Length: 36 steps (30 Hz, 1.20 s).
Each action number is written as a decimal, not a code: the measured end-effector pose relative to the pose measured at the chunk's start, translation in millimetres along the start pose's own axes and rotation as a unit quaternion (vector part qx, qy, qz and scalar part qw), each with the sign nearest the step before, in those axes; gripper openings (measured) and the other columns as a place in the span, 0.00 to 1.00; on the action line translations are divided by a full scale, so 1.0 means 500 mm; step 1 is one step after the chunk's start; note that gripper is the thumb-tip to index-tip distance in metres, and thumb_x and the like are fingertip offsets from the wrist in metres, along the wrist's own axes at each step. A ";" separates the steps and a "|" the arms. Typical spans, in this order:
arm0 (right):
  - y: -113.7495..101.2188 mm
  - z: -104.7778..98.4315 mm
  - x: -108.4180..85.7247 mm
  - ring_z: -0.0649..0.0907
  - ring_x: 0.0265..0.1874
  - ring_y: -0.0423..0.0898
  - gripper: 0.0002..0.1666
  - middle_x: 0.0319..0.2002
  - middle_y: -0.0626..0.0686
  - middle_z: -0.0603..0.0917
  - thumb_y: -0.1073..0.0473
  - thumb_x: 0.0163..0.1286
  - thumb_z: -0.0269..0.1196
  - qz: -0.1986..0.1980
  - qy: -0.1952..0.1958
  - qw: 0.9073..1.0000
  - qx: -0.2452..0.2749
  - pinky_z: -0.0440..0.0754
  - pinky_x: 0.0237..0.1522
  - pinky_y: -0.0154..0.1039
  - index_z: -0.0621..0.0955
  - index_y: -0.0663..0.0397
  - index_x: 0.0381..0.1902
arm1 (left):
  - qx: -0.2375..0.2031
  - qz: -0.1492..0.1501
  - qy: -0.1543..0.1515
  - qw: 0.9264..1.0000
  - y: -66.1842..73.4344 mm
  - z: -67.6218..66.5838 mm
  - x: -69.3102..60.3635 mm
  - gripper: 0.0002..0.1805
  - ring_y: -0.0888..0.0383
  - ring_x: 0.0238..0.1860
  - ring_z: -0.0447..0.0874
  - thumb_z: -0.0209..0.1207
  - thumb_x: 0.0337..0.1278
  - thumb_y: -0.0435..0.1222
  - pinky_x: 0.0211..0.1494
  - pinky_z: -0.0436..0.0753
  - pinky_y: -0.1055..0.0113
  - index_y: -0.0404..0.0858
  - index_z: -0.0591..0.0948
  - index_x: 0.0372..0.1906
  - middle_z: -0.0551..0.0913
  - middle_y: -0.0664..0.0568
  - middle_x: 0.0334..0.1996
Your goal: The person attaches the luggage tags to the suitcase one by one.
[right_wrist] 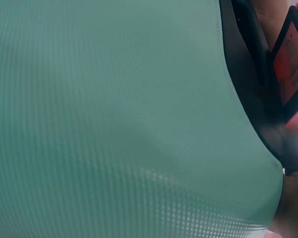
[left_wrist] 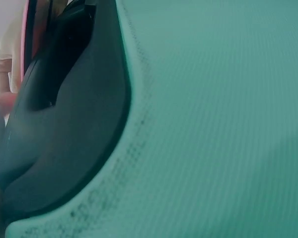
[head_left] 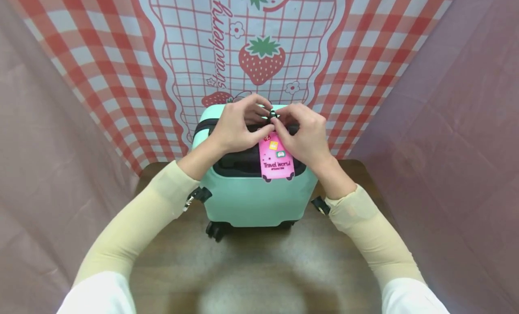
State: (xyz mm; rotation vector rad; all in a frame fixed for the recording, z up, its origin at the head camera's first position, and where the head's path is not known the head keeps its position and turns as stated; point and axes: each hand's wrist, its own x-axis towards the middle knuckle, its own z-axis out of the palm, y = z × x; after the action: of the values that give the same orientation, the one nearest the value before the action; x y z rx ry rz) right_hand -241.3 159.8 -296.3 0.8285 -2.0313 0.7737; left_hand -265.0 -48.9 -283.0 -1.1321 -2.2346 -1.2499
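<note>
A mint-green suitcase (head_left: pixel 255 201) stands upright, its black handle panel (head_left: pixel 239 163) facing up and toward me. Over that panel hangs a pink luggage tag (head_left: pixel 277 163) printed "Travel World", with a small black strap (head_left: pixel 273 114) at its top. My left hand (head_left: pixel 237 127) pinches the strap from the left, its thumb near the tag's upper edge. From the right, my right hand (head_left: pixel 306 131) pinches the same strap between thumb and fingers. The right wrist view shows the tag's dark-framed back (right_wrist: pixel 290 64). Fingers partly hide how the strap ends meet.
Under the suitcase's black wheels (head_left: pixel 215 230) is a brown wooden surface (head_left: pixel 259 278). A red-and-white strawberry cloth (head_left: pixel 182 48) hangs close behind. Pinkish curtains (head_left: pixel 52 170) flank both sides. A black strip (head_left: pixel 207 124) crosses the suitcase's upper left.
</note>
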 end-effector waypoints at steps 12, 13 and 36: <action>0.018 0.002 0.030 0.88 0.34 0.51 0.09 0.34 0.59 0.87 0.61 0.72 0.72 -0.055 -0.030 0.998 0.006 0.91 0.42 0.47 0.87 0.63 0.39 | -0.037 -0.046 0.012 0.998 -0.005 0.000 -0.002 0.17 0.54 0.45 0.95 0.74 0.60 0.34 0.53 0.91 0.64 0.34 0.84 0.50 0.94 0.44 0.44; 0.020 0.005 0.030 0.87 0.34 0.51 0.08 0.34 0.59 0.86 0.61 0.72 0.71 -0.055 -0.031 0.998 0.009 0.90 0.42 0.46 0.87 0.63 0.39 | -0.039 -0.049 0.012 0.998 -0.005 0.000 -0.003 0.17 0.54 0.45 0.95 0.74 0.60 0.34 0.53 0.91 0.64 0.34 0.84 0.50 0.94 0.44 0.44; 0.033 0.004 0.022 0.87 0.41 0.51 0.07 0.40 0.59 0.88 0.64 0.74 0.67 -0.042 -0.046 0.996 0.060 0.88 0.50 0.43 0.85 0.64 0.43 | -0.022 -0.065 0.004 0.998 0.000 0.001 -0.002 0.16 0.55 0.46 0.95 0.74 0.61 0.35 0.54 0.91 0.65 0.33 0.87 0.51 0.94 0.44 0.46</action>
State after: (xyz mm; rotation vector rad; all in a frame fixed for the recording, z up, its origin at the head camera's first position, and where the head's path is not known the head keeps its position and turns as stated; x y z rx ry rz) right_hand -259.7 165.1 -292.0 1.0286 -2.0314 0.8308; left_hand -264.4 -48.7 -283.9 -1.0087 -2.3186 -1.3571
